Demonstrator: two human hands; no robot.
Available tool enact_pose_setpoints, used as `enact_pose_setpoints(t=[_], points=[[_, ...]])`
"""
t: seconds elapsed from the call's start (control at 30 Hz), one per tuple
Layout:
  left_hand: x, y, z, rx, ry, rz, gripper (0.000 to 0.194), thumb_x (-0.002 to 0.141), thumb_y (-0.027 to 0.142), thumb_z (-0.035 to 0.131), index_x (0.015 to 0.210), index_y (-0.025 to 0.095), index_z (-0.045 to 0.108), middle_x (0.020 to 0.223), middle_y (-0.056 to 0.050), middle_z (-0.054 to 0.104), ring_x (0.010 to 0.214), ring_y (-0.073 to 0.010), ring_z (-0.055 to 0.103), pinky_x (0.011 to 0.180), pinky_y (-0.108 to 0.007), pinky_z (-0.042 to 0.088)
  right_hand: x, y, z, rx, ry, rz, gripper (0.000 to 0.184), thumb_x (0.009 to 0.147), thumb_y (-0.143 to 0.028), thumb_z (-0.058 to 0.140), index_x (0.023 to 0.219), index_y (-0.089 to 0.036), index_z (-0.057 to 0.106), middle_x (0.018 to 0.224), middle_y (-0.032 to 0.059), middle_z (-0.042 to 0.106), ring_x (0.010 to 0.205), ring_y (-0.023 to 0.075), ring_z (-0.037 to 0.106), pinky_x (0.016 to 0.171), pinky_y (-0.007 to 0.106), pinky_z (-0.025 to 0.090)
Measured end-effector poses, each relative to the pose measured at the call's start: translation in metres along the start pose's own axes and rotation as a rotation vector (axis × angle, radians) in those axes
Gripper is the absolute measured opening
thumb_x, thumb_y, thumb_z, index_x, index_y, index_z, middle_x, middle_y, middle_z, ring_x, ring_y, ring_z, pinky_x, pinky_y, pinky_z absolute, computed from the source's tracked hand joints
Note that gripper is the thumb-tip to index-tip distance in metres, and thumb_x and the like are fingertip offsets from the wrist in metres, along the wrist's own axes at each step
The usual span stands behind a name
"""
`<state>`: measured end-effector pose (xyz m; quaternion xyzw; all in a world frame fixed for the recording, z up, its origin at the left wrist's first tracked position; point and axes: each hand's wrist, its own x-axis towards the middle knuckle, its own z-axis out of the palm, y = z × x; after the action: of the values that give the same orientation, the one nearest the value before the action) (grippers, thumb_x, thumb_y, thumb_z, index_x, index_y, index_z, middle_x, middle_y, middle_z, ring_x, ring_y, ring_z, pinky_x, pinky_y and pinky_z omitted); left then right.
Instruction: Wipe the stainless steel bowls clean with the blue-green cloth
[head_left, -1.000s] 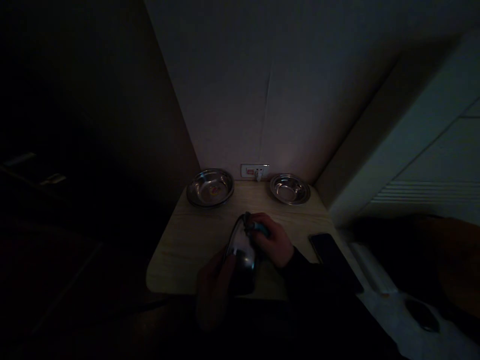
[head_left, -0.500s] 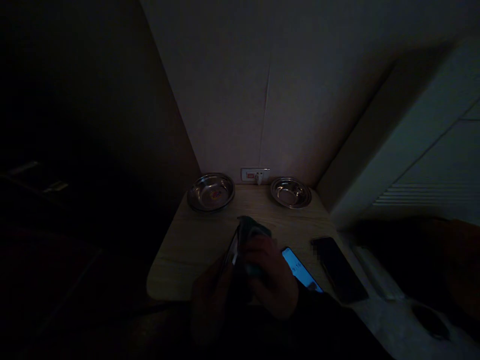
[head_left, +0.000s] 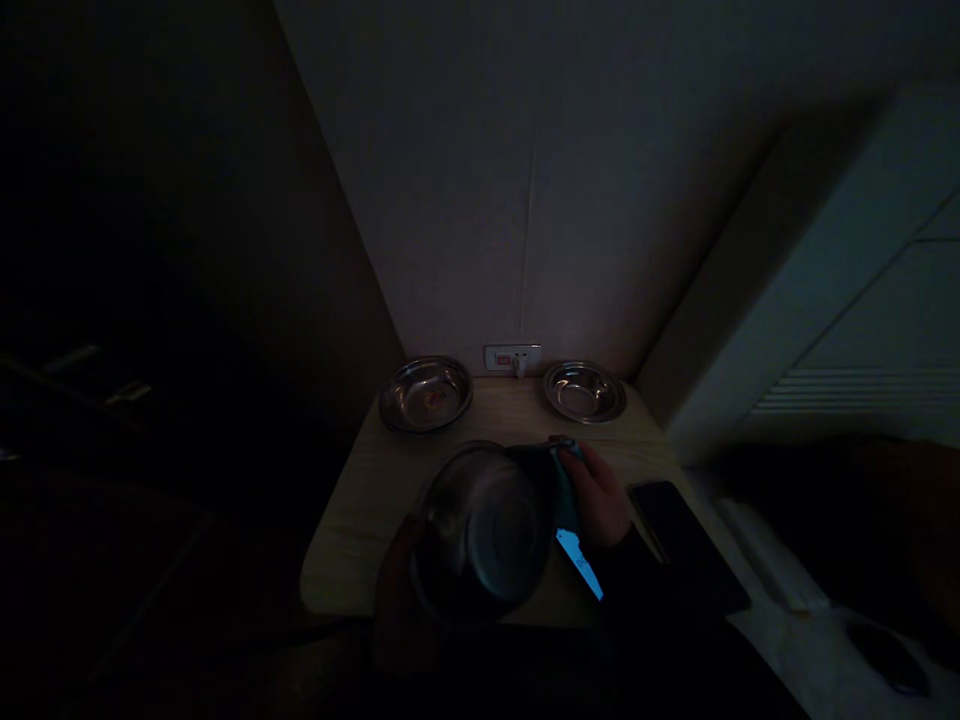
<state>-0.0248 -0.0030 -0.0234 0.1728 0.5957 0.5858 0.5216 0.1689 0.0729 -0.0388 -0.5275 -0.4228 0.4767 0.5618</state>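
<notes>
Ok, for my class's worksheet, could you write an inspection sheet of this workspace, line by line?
Surface: pale wood-grain tabletop, dimly lit.
Things in use: metal bowl, tilted; teal cloth beside it.
Clutter and other items: back-left dish and back-right dish, both metal; lit phone, partly hidden; dark phone-like slab near the right edge.
Hands: left hand grips the metal bowl; right hand holds the teal cloth.
Cables: plug in wall socket; no cord made out.
Surroundings: wall behind, slatted panel at right.

Pale table (head_left: pixel 352 520) — metal bowls (head_left: pixel 425 396), phones (head_left: pixel 686 535)
</notes>
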Motion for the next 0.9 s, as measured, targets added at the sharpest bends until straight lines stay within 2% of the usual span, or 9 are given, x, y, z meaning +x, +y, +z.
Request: enact_pose_setpoints(t=[0.2,0.27,0.37,0.43,0.53,0.63,0.73,0.8,0.9], points=[[-0.001,0.003,0.003,0.103,0.066,0.099,0.031,0.065,0.041,0.067,0.091,0.024,0.071,0.108,-0.005,0.069,0.118,-0.0288,0.052,0.096,-0.038,0.044,-0.003,-0.002,-0.010,-0.071,0.096,-0.028,0.036,0.077,-0.046,0.056,0.098,-0.019,0.067,0.100,0.0086,0.069,0.095,0.0267,0.063,0.081,0.039,0.051],[-0.002,0.005,0.005,0.046,0.032,0.044,0.032,0.066,0.043,0.066,0.089,0.021,0.071,0.108,-0.007,0.070,0.115,-0.0297,0.055,0.095,-0.038,0.045,-0.005,-0.006,-0.014,-0.105,0.091,-0.049,0.031,0.079,-0.042,0.055,0.097,-0.020,0.068,0.106,0.0087,0.068,0.103,0.0268,0.060,0.088,0.040,0.048],[-0.001,0.002,0.007,-0.131,-0.094,-0.054,0.033,0.070,0.045,0.064,0.091,0.021,0.071,0.105,-0.008,0.071,0.106,-0.0293,0.060,0.090,-0.039,0.048,-0.008,-0.009,-0.021,-0.229,0.068,-0.090,0.029,0.081,-0.038,0.054,0.098,-0.020,0.069,0.109,0.0088,0.067,0.108,0.0265,0.057,0.093,0.040,0.045],[0.003,-0.005,0.006,-0.204,-0.121,-0.081,0.032,0.071,0.043,0.063,0.093,0.022,0.071,0.106,-0.007,0.070,0.106,-0.0294,0.060,0.090,-0.039,0.048,-0.008,-0.003,-0.027,-0.352,0.106,-0.133,0.032,0.083,-0.038,0.051,0.101,-0.018,0.068,0.107,0.0101,0.067,0.107,0.0273,0.058,0.094,0.042,0.044],[0.009,-0.015,0.001,-0.202,-0.069,-0.080,0.028,0.072,0.042,0.062,0.090,0.022,0.071,0.104,-0.007,0.071,0.109,-0.0301,0.058,0.093,-0.041,0.046,-0.006,0.013,-0.039,-0.511,0.156,-0.217,0.036,0.082,-0.039,0.048,0.103,-0.016,0.067,0.104,0.0114,0.068,0.105,0.0285,0.058,0.095,0.044,0.043],[0.013,-0.023,-0.006,-0.160,-0.020,-0.045,0.024,0.070,0.037,0.064,0.087,0.022,0.072,0.101,-0.005,0.071,0.110,-0.0297,0.058,0.099,-0.041,0.041,-0.003,0.032,-0.046,-0.594,0.142,-0.299,0.036,0.080,-0.041,0.048,0.102,-0.019,0.067,0.107,0.0107,0.066,0.107,0.0294,0.057,0.096,0.045,0.042],[0.018,-0.032,-0.015,-0.053,0.050,0.045,0.025,0.063,0.027,0.070,0.088,0.023,0.072,0.103,-0.003,0.071,0.112,-0.0291,0.056,0.105,-0.039,0.034,-0.004,0.046,-0.047,-0.599,0.163,-0.359,0.038,0.079,-0.042,0.045,0.101,-0.020,0.066,0.108,0.0110,0.065,0.108,0.0305,0.056,0.096,0.048,0.040],[0.022,-0.038,-0.022,0.004,0.079,0.074,0.026,0.064,0.026,0.069,0.090,0.023,0.072,0.105,-0.004,0.070,0.114,-0.0292,0.055,0.105,-0.040,0.034,-0.005,0.049,-0.046,-0.568,0.171,-0.382,0.039,0.078,-0.042,0.043,0.100,-0.019,0.065,0.108,0.0121,0.065,0.106,0.0310,0.057,0.095,0.050,0.040],[0.029,-0.047,-0.030,0.008,0.020,0.073,0.027,0.069,0.031,0.066,0.094,0.022,0.071,0.107,-0.006,0.069,0.117,-0.0300,0.052,0.102,-0.041,0.037,-0.007,0.045,-0.044,-0.487,0.136,-0.359,0.036,0.076,-0.041,0.047,0.096,-0.019,0.066,0.106,0.0117,0.066,0.105,0.0313,0.057,0.095,0.050,0.040]])
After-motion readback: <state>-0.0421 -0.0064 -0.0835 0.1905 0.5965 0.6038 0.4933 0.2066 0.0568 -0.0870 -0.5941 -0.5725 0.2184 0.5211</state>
